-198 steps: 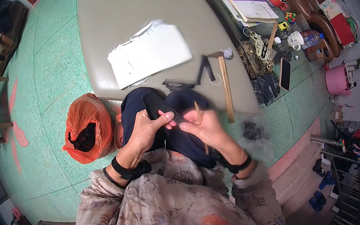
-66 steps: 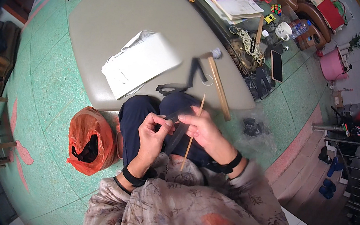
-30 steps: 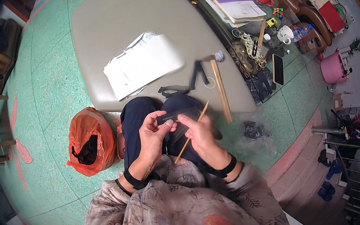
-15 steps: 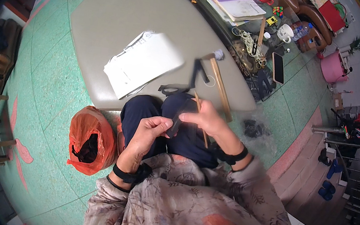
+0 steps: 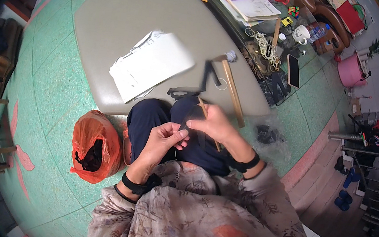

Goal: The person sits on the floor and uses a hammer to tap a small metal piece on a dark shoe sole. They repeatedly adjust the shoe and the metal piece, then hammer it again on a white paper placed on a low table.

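Observation:
Above my lap, my left hand [image 5: 164, 140] is closed, pinching the end of a thin black strip [image 5: 184, 122] that looks like cloth. Close beside it, my right hand [image 5: 217, 125] is closed too, its thumb pressed on the strip. A slim wooden stick [image 5: 202, 106] passes through the right hand, its tip showing beyond the fingers. On the beige padded seat [image 5: 135, 22] before my knees lie another black strip [image 5: 205, 79], a longer flat wooden stick [image 5: 233, 93], a pale ring [image 5: 222, 84] and white paper sheets [image 5: 155, 67].
An open orange plastic bag [image 5: 113, 144] with dark contents stands left of my legs. Clear plastic with dark pieces [image 5: 268, 135] lies to the right. The glass table holds a phone [image 5: 293, 70], white cord [image 5: 264, 47], a mug [image 5: 300, 34] and papers [image 5: 253, 7].
Both hands have shifted slightly, with the left fingers now closer round the strip. The stick in my right hand has moved a little left and tilted more. Things on the seat have not moved.

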Demonstrator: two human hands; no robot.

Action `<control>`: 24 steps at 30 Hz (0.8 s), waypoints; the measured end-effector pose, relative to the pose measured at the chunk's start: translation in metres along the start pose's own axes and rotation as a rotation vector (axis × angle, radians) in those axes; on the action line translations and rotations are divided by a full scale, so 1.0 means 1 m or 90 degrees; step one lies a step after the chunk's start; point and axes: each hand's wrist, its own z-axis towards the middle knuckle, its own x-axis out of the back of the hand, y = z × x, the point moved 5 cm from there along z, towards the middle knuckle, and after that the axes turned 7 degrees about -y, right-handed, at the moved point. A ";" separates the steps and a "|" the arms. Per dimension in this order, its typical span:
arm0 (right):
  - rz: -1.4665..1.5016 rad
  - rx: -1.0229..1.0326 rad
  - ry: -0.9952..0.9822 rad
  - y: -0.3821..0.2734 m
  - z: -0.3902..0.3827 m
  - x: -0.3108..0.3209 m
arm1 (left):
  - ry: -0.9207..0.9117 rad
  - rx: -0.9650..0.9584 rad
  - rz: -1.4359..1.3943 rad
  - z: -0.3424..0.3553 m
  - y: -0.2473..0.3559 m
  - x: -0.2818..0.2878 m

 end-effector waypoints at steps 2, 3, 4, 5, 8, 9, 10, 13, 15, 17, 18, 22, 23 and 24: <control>-0.047 0.043 0.002 -0.004 -0.001 -0.003 | 0.020 0.000 0.036 0.001 -0.001 0.001; -0.071 0.065 0.004 -0.006 -0.001 -0.005 | 0.026 -0.002 0.054 0.002 -0.004 0.002; -0.141 0.053 0.035 -0.009 -0.003 -0.005 | 0.032 -0.004 0.072 0.002 -0.006 0.003; -0.164 0.054 0.034 -0.008 -0.002 -0.006 | 0.031 -0.013 0.074 0.001 -0.005 0.003; -0.173 0.052 0.027 -0.003 -0.001 -0.006 | 0.006 -0.030 0.054 0.001 -0.004 0.000; -0.139 0.052 0.016 -0.003 -0.001 -0.006 | -0.014 -0.030 0.031 0.000 -0.002 -0.002; -0.105 0.051 0.005 -0.003 -0.001 -0.006 | -0.033 -0.031 0.008 -0.001 0.000 -0.003; -0.101 0.065 -0.045 -0.007 0.001 -0.005 | -0.048 -0.024 -0.030 -0.005 -0.001 -0.002; -0.117 0.087 -0.039 -0.013 0.005 -0.007 | -0.023 -0.016 -0.013 -0.008 0.001 -0.003; -0.035 0.063 -0.012 -0.015 0.004 -0.008 | -0.006 -0.022 -0.010 -0.007 0.004 -0.003; 0.024 0.061 0.000 -0.009 0.006 -0.007 | 0.001 -0.031 -0.014 -0.006 0.006 -0.003; 0.099 0.049 -0.002 0.006 0.012 -0.002 | -0.014 -0.052 -0.001 -0.004 0.002 0.001; 0.093 0.047 -0.006 0.005 0.013 0.000 | -0.022 -0.042 -0.028 -0.005 0.002 0.002; 0.048 0.052 0.012 0.003 0.013 0.004 | -0.031 -0.030 -0.055 -0.007 0.002 0.001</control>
